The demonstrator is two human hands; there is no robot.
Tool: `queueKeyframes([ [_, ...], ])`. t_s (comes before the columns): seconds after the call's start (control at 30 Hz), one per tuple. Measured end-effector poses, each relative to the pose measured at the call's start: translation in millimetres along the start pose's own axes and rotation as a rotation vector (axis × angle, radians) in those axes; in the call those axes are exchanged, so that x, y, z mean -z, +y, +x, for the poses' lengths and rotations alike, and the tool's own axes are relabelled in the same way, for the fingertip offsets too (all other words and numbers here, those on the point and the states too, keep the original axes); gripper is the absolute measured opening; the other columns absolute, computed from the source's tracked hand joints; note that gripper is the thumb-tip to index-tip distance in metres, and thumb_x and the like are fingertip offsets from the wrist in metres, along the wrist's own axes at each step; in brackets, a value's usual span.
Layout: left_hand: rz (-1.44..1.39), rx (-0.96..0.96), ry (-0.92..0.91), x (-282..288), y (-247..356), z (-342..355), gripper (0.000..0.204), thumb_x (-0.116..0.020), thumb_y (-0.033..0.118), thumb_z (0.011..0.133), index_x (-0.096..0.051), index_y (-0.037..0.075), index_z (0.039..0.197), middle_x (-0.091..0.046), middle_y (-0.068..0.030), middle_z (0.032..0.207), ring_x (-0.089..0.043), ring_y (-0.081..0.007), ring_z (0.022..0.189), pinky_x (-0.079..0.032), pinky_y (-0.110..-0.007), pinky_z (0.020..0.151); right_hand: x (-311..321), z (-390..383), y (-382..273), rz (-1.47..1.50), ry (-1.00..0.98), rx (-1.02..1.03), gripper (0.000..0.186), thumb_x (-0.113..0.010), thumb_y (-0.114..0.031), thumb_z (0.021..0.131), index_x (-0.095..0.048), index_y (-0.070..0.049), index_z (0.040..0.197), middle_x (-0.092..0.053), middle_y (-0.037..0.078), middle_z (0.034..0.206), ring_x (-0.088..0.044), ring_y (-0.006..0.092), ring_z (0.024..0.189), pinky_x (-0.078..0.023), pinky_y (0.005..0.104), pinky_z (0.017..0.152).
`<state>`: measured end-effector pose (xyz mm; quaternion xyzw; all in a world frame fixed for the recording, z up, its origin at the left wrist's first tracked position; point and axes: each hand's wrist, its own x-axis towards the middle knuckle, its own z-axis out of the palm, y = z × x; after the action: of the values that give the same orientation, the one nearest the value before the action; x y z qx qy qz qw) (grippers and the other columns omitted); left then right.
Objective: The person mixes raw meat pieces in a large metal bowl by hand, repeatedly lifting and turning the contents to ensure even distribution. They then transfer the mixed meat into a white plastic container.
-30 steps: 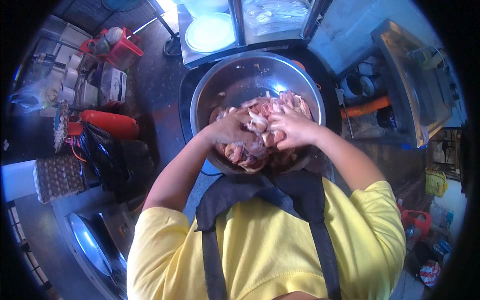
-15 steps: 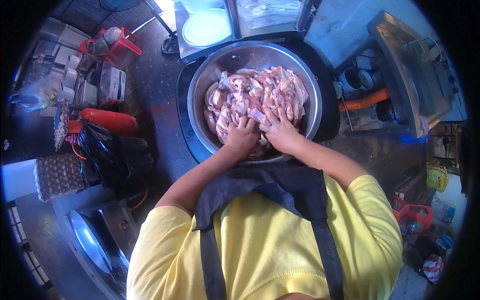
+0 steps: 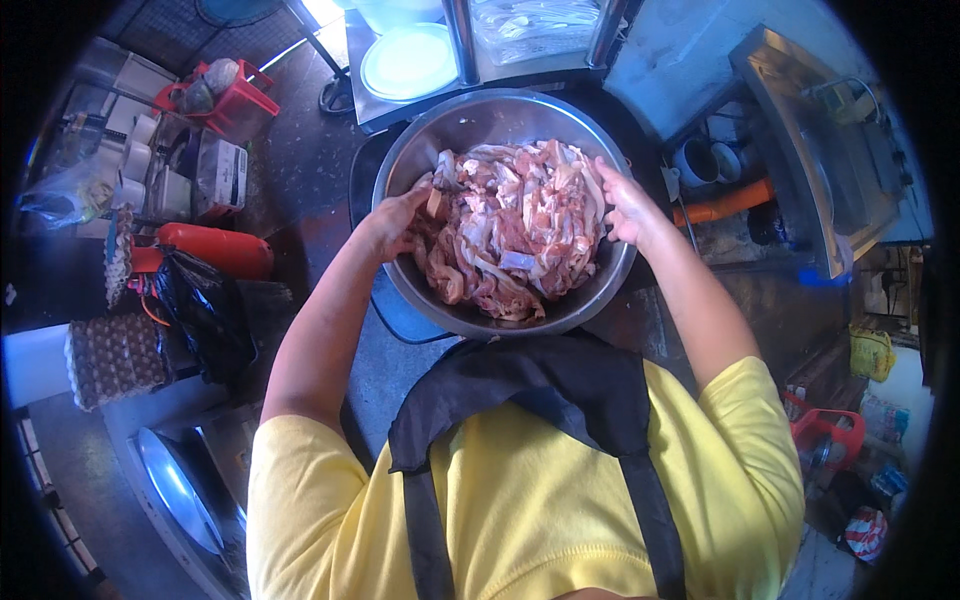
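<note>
— In the head view, what lies between the hands?
— A heap of raw meat, pink and pale, cut into many pieces. It sits inside a wide metal bowl, directly in front of a person in a yellow shirt and dark apron.

— How would the meat handle?
— Soft, floppy and wet-looking, so probably slippery. The whole heap looks heavy, though one piece should be light. It is unlikely to break, but pieces could slide off the top.

— Where would you take hold?
— Cup the heap from both sides, low down, with fingers under the pieces. The bowl itself is stiff and is best held by its rim.

— And the left hand?
— It reaches over the bowl's left rim, thumb and fingers parted in a cupped curve against the meat's edge. Some fingertips are hidden, so I cannot tell whether it grips a piece.

— The right hand?
— At the bowl's right side, fingers loosely spread beside the meat, apparently grasping nothing. Whether its fingertips touch the meat is unclear.
</note>
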<state>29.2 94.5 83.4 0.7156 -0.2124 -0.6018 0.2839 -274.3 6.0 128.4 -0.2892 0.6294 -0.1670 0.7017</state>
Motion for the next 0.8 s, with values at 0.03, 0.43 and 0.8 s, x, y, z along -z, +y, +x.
queueKeyframes([
  [0.03,-0.038,0.079,-0.033,-3.2,0.6,10.0,0.05,-0.051,0.048,0.095,-0.059,0.005,0.121,-0.063,-0.0122,0.114,-0.06,-0.0242,0.102,-0.047,-0.038,0.09,1.7,16.8,6.0,-0.083,-0.018,0.003,0.065,-0.035,-0.054,0.098,-0.034,-0.007,0.144,-0.045,0.016,0.142,-0.044,0.0279,0.131,-0.035,0.042,0.107],
  [0.43,-0.398,-0.007,-0.603,-44.4,-61.2,123.9,0.061,-0.05,0.051,0.094,-0.051,0.002,0.13,-0.061,-0.0167,0.12,-0.062,-0.0267,0.107,-0.05,-0.042,0.095,7.0,143.0,69.9,0.302,-0.337,-0.198,0.055,-0.051,-0.048,0.094,-0.048,-0.008,0.131,-0.059,0.011,0.123,-0.059,0.024,0.111,-0.049,0.0445,0.092],
  [0.8,-0.405,-0.219,-0.591,-66.2,10.2,48.2,0.039,-0.071,0.016,0.083,-0.06,-0.002,0.115,-0.066,-0.0148,0.105,-0.069,-0.0248,0.087,-0.061,-0.036,0.07,-6.0,88.1,24.4,0.226,-0.693,0.241,0.044,-0.066,-0.022,0.087,-0.05,-0.005,0.125,-0.061,0.006,0.107,-0.065,0.0164,0.095,-0.056,0.0341,0.077],
])
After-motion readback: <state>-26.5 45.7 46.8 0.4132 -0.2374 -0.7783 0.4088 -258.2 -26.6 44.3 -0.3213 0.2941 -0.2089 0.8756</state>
